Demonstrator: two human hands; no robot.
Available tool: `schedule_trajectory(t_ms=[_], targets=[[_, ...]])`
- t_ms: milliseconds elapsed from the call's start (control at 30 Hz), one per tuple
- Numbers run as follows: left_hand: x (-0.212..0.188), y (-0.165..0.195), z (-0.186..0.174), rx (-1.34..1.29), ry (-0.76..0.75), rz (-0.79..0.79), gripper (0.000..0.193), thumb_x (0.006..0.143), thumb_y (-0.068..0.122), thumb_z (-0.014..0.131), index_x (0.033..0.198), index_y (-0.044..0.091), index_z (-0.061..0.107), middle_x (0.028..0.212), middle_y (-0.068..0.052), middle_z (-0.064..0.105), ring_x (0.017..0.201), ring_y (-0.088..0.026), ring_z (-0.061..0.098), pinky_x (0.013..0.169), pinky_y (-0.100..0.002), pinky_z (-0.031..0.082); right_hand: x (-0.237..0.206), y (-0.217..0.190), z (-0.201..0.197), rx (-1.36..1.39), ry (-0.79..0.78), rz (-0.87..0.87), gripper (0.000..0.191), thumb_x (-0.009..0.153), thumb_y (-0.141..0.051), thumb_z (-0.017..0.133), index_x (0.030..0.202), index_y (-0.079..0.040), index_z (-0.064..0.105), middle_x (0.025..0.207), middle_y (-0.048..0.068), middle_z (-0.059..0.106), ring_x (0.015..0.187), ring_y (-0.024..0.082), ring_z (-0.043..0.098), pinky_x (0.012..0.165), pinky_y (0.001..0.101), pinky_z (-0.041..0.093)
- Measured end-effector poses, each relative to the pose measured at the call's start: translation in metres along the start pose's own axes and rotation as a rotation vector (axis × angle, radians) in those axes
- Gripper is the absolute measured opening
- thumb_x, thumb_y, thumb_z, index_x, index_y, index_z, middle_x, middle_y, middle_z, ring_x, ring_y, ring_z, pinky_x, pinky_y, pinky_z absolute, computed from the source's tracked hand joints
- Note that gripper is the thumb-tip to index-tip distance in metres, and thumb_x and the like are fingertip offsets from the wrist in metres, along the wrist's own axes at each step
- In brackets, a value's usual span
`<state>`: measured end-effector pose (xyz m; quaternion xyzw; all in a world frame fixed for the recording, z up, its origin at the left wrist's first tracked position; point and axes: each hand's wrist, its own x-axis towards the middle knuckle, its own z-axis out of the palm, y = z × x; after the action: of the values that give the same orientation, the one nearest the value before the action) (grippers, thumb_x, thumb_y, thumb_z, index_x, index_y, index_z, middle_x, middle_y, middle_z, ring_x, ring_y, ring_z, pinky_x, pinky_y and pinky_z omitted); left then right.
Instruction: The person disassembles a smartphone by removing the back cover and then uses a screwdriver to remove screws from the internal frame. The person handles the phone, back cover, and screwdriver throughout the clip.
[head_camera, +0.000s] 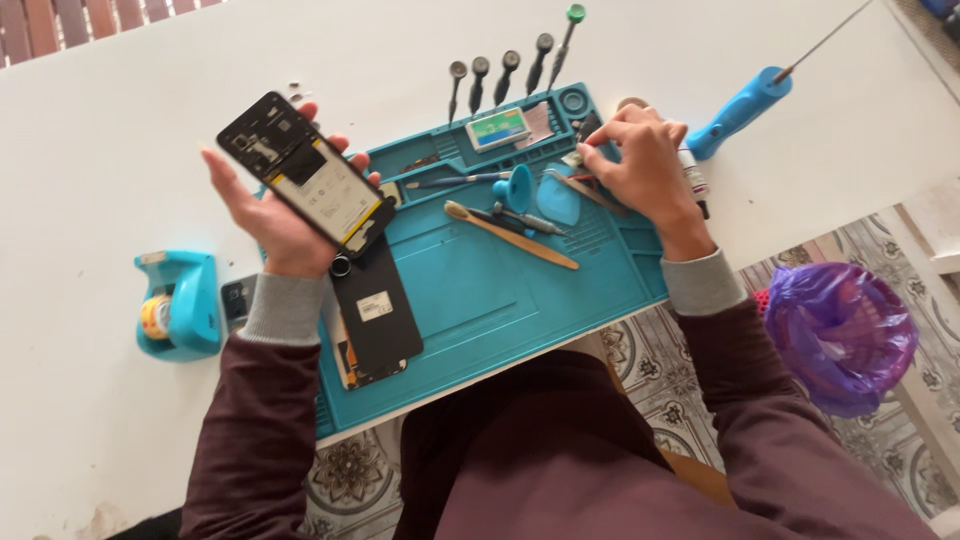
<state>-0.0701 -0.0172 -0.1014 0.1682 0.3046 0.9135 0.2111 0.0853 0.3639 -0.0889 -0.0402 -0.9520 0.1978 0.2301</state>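
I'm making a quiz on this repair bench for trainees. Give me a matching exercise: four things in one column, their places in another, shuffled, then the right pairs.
Things:
1. opened phone
2. tape dispenser
3. purple bag
4. row of screwdrivers

Places:
A. off the table's edge, over the tiled floor
B. on the white table, beyond the mat's far edge
C. in the left hand
D. on the white table, left of the blue mat

Pairs: 1-C, 2-D, 3-A, 4-B

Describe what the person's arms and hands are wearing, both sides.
Both arms wear dark maroon long sleeves ending in grey ribbed cuffs at the wrists. The left hand and right hand are bare: no gloves, and no rings or watch visible.
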Motion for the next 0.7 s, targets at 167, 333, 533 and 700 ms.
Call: schedule_trajectory(t_ms=[167, 333, 533, 700], targets=[[-0.003, 0.004, -0.005, -0.03, 0.034, -0.05, 0.111, 0.078, 0.089, 0.027, 0.146, 0.007, 0.053, 0.108, -0.016, 0.065, 0.099, -0.033, 0.07, 0.086, -0.055, 0.061, 0.0, -0.013, 0.006, -0.016, -0.011, 0.038, 0.014, 0.091, -0.025, 0.077, 0.093, -0.012, 0.079, 0.099, 0.006, 0.064, 0.103, 0.024, 0.06, 0.094, 0.0451, 0.025], [-0.002, 0.003, -0.014, -0.096, 0.046, -0.076, 0.11, 0.08, 0.092, 0.025, 0.149, 0.008, 0.044, 0.105, -0.013, 0.058, 0.095, -0.028, 0.063, 0.084, -0.055, 0.056, -0.001, -0.017, 0.012, -0.035, 0.016, 0.013, 0.012, 0.093, -0.024, 0.077, 0.092, -0.012, 0.077, 0.096, 0.004, 0.064, 0.096, 0.021, 0.061, 0.093, 0.0435, 0.026], [-0.002, -0.001, -0.02, -0.025, 0.068, -0.077, 0.105, 0.078, 0.092, 0.026, 0.149, 0.016, 0.042, 0.105, -0.01, 0.053, 0.094, -0.025, 0.06, 0.085, -0.056, 0.055, -0.003, -0.013, 0.016, -0.034, 0.024, 0.018, 0.013, 0.093, -0.023, 0.076, 0.088, -0.012, 0.076, 0.093, 0.002, 0.062, 0.089, 0.019, 0.06, 0.09, 0.0419, 0.025], [-0.002, -0.002, -0.02, -0.05, 0.075, -0.084, 0.099, 0.079, 0.092, 0.028, 0.146, 0.02, 0.041, 0.104, -0.008, 0.05, 0.096, -0.026, 0.057, 0.088, -0.058, 0.053, -0.003, -0.012, 0.016, -0.026, 0.014, 0.026, 0.01, 0.092, -0.023, 0.076, 0.09, -0.013, 0.076, 0.092, 0.002, 0.062, 0.089, 0.018, 0.06, 0.091, 0.0416, 0.024]])
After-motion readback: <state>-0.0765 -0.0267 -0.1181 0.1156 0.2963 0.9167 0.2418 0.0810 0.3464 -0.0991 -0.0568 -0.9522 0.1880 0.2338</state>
